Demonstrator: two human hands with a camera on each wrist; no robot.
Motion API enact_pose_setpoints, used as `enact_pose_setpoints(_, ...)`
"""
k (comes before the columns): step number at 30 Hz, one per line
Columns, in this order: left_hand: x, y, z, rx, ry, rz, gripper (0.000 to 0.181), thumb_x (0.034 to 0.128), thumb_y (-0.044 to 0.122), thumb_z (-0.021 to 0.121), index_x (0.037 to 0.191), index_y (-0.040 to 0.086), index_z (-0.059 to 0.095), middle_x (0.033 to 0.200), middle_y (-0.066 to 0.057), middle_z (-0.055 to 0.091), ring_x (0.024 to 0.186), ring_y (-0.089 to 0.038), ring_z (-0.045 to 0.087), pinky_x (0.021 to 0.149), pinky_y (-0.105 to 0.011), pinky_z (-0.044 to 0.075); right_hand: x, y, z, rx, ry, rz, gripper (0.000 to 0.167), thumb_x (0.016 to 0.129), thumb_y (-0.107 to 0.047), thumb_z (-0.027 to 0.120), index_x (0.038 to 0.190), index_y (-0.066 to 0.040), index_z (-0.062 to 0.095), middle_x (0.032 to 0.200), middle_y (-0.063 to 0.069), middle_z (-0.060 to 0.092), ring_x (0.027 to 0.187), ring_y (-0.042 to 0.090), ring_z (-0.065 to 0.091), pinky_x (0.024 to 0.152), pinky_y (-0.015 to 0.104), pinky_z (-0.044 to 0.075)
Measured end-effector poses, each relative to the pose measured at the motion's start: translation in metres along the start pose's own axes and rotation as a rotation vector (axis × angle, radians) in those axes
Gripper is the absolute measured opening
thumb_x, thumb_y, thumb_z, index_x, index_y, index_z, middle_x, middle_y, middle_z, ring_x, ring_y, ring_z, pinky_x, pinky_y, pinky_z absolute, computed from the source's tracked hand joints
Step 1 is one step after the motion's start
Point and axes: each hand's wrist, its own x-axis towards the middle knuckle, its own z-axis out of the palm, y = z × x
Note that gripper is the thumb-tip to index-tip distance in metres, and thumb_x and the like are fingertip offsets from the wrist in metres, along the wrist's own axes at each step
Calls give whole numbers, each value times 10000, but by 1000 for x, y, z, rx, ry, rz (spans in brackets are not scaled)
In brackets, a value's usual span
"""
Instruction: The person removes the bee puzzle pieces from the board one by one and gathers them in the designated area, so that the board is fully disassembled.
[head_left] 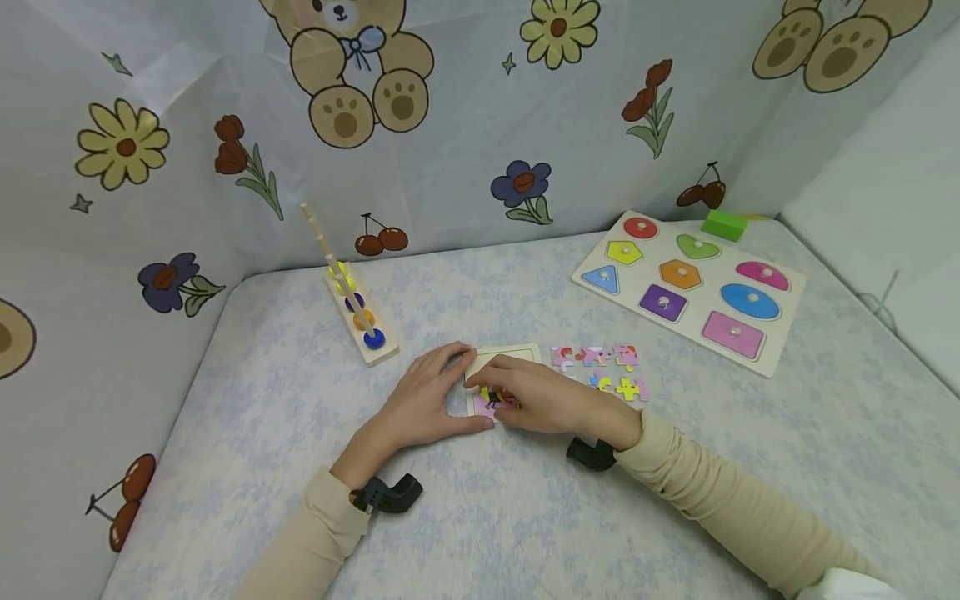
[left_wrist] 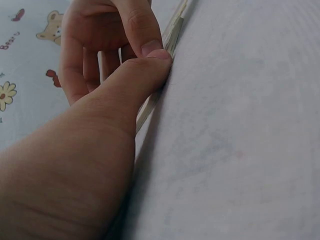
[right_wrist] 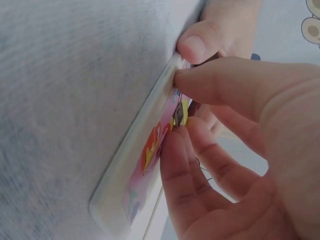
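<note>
A small wooden puzzle board [head_left: 529, 352] lies on the table, with pink picture pieces in its lower part. My left hand [head_left: 420, 400] holds the board at its left side, thumb at the near corner and fingers farther up. From the right, my right hand [head_left: 555, 396] reaches over the board. Bent fingers and thumb hold a yellow and dark puzzle piece [right_wrist: 182, 114] at the board's surface in the right wrist view; the hand partly hides it. Several loose jigsaw pieces [head_left: 628, 388] lie right of the board. In the left wrist view the thumb [left_wrist: 145, 75] touches the board's edge [left_wrist: 147, 112].
A wooden stand with a rod and coloured discs [head_left: 373, 339] stands at the back left. At the back right lies a knobbed shape board [head_left: 757, 346], with a green block [head_left: 724, 225] behind it. A patterned cloth wall [head_left: 457, 167] rises behind the table.
</note>
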Motion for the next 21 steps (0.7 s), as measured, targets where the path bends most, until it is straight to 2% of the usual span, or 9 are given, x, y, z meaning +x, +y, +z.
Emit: enact_pose_setpoints(21, -1, -1, 1, -1, 14, 8, 1065, 822, 702, 736, 1616, 103, 355, 1636, -72, 355, 1529, -301, 305, 1237, -556, 265, -2, 0, -2, -15, 35, -39, 446, 943, -44, 736, 1374, -97, 635, 1349, 77, 595, 921, 175, 583, 785, 258, 525)
